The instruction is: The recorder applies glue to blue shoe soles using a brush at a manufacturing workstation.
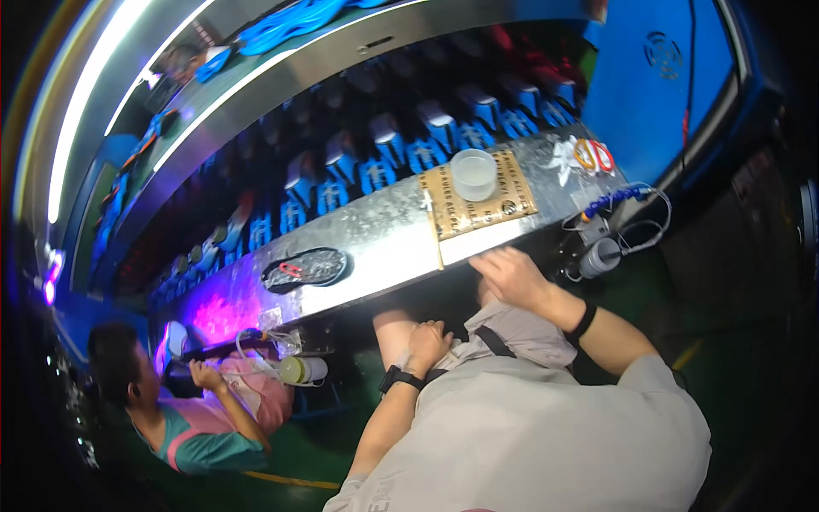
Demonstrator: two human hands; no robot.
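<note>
Right hand (512,275) rests on the worktop (375,235) edge, fingers loosely spread, holding nothing; left hand (426,344) curled, empty; reach steadily toward the plastic cup (473,173) at twelve o'clock.

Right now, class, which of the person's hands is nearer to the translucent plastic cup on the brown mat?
The right hand, at the metal bench's front edge just below the cup. The left hand rests lower, near the lap.

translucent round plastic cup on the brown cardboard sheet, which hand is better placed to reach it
Right. The right hand rests at the metal bench's edge just below the brown cardboard sheet holding the translucent round plastic cup; the left hand sits lower, near the lap.
</note>
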